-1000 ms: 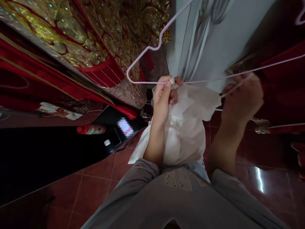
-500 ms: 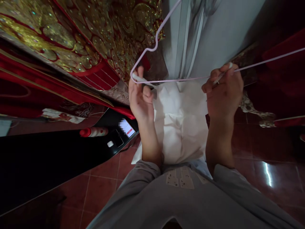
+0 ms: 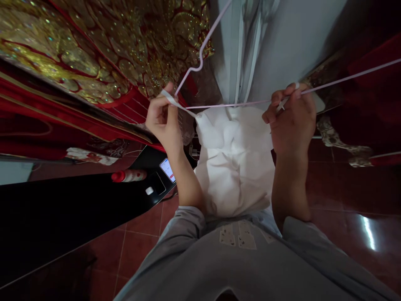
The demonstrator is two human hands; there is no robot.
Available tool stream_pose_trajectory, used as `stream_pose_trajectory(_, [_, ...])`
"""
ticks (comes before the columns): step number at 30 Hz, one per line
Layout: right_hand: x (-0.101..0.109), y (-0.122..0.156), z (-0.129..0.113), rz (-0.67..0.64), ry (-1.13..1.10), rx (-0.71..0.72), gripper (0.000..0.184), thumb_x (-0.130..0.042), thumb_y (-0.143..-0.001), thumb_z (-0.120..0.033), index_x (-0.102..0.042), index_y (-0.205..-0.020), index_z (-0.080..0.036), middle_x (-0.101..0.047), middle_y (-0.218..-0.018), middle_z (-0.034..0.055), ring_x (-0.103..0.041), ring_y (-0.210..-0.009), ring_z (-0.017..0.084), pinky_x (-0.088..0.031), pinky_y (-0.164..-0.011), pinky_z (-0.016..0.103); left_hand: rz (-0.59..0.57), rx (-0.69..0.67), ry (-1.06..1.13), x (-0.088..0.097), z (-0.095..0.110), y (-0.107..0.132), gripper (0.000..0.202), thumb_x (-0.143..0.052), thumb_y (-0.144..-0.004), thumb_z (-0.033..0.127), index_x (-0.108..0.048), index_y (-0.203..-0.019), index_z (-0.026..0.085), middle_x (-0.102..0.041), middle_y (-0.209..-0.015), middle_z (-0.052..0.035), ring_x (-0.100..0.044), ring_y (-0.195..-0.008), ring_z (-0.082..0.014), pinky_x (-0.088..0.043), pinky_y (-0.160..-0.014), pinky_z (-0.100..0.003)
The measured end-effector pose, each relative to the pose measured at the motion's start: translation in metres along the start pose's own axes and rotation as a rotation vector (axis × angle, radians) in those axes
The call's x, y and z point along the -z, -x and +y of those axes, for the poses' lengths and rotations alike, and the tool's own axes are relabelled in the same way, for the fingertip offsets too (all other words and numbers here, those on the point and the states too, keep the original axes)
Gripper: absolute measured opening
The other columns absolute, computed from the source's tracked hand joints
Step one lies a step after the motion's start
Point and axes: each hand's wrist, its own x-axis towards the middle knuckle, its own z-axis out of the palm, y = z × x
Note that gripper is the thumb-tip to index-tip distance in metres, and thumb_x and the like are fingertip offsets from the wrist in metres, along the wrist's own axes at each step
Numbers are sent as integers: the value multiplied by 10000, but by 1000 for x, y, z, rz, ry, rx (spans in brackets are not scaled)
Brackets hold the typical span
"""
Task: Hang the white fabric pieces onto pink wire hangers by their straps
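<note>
Hands came first in the head view. Your left hand [image 3: 163, 119] was closed in a pinch on the thin left strap [image 3: 177, 103] of the white top [image 3: 234, 159], right by the bent corner of the pale wire hanger [image 3: 244, 104]. Your right hand [image 3: 293, 121] was pinched shut the same way on the right strap [image 3: 282, 103], and its fingertips sat right at the hanger's long bar.

You held your hands well apart, one at each side. That made the top hang flat and wide between your arms, so it did not bunch up. The top hung just under the bar, in front of your chest, and its bottom edge reached down to your grey sleeves [image 3: 188, 251]. The hanger was tilted, with its bar running from hand to hand. Its far end and its hook ran out of sight.

To your left hung a red cloth with gold beads [image 3: 109, 50]. Under it stood a black table [image 3: 62, 209] with a red-capped bottle [image 3: 128, 175], a phone [image 3: 167, 169] and a small white thing [image 3: 149, 190] lying near its end. Red floor tiles [image 3: 140, 234] lay below.
</note>
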Motion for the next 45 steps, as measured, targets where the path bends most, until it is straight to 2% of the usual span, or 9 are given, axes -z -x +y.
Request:
stream_pose_trajectory(6, [-3, -4, 5, -52, -33, 27, 249, -769, -969, -458, -674, -843, -267, -597, -761, -17, -390, -554, 98, -296, -513, 264, -119, 126, 80, -8, 12, -12, 389, -976, -807, 93, -618, -853, 237, -759, -1023, -24, -688, -1400, -303, -539, -1198, -445])
stream_pose_trajectory(12, [-6, -5, 11, -51, -46, -6, 253, -785, -950, -483, -652, -857, -290, -579, -758, -23, -357, -553, 109, -280, -521, 284, -167, 78, 92, -30, 54, -24, 439, -962, -869, 93, -551, -966, 214, -590, -881, 63, -692, -860, -135, -555, -932, -256])
stream_pose_trajectory(20, [-2, -3, 5, -3, 56, -60, 284, -793, -869, -562, -632, -848, -328, -587, -776, -20, -294, -557, 135, -296, -543, 331, -344, 55, 49, -33, 65, -28, 302, -881, -947, 111, -628, -1072, 221, -691, -1112, -18, -712, -1112, -223, -577, -930, -273])
stream_pose_trajectory(25, [-1, -2, 6, -13, 145, -63, 297, -791, -882, -592, -623, -858, -349, -639, -833, -8, -388, -579, 153, -394, -577, 360, -75, 403, 343, -19, 37, -5, 65, -670, -1092, 241, -690, -1065, 297, -785, -1006, -9, -749, -1009, -210, -623, -975, -341])
stream_pose_trajectory(27, [-7, 0, 7, 8, 153, -51, 333, -810, -856, -607, -613, -838, -339, -630, -821, -11, -364, -557, 139, -384, -551, 348, -65, 588, 461, -20, 33, 8, 332, -446, -1176, 437, -713, -1052, 284, -808, -1034, -44, -778, -1041, -225, -655, -988, -373])
stream_pose_trajectory(32, [-19, 1, 8, 87, 145, -25, 369, -824, -839, -607, -606, -826, -308, -643, -808, -17, -310, -541, 105, -351, -497, 292, -30, 603, 457, -42, 33, 36, 484, -342, -1185, 566, -615, -934, 254, -731, -883, -46, -797, -1142, -241, -615, -1101, -388])
stream_pose_trajectory(37, [-10, -1, 6, 233, 59, 226, 58, -736, -935, -204, -732, -919, -260, -756, -879, -30, -502, -546, 41, -423, -490, 183, -26, 469, 555, -50, 31, 39, 493, -294, -1220, 444, -516, -822, 257, -555, -687, 0, -743, -794, -187, -642, -878, -341])
stream_pose_trajectory(40, [5, -5, -9, 457, 69, 418, 433, -500, -998, 9, -815, -883, -265, -828, -972, -34, -789, -863, 65, -535, -581, 139, 16, 401, 600, -47, 38, 33, 489, -356, -1219, 439, -502, -790, 256, -491, -642, 13, -688, -686, -196, -613, -787, -351])
stream_pose_trajectory(45, [31, -23, -55, 667, -103, 264, 682, -313, -1001, 102, -756, -652, -281, -789, -812, -177, -839, -942, 14, -545, -680, 33, 80, 433, 560, -44, 52, 22, 525, -340, -1216, 462, -490, -758, 253, -431, -620, 10, -615, -627, -194, -530, -699, -336])
